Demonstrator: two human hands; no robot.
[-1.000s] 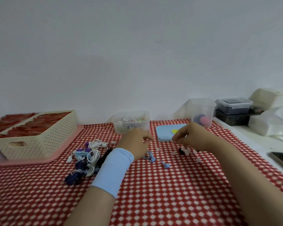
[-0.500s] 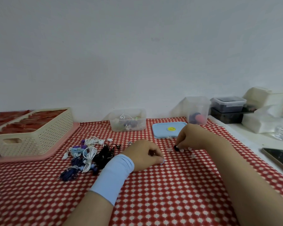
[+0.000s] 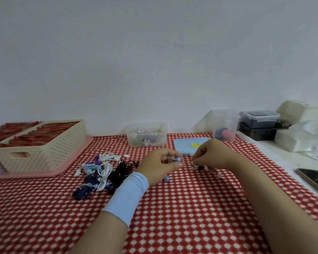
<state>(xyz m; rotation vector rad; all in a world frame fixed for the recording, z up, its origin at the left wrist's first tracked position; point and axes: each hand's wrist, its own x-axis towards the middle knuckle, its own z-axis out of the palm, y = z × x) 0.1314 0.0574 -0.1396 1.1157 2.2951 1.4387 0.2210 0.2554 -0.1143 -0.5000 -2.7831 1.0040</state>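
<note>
My left hand (image 3: 159,166), with a light blue wristband, pinches a blue earbud (image 3: 178,159) between thumb and fingers just above the red checked tablecloth; a second blue earbud (image 3: 166,178) hangs below the palm. My right hand (image 3: 212,154) pinches a small white ear tip (image 3: 193,163) over a cluster of white and black ear tips (image 3: 202,168) on the cloth. A heap of bundled white, blue and black earphones (image 3: 103,173) lies left of my left hand.
A cream perforated basket (image 3: 39,151) on a pink tray stands far left. A clear tub of earphones (image 3: 146,134), a blue lid (image 3: 188,145) and a tall clear container (image 3: 225,125) line the back. Boxes and a phone (image 3: 316,178) sit at right.
My left hand has lifted off the cloth with the blue earbud between its fingers and moved towards my right hand. My right hand stayed over the ear tips.
</note>
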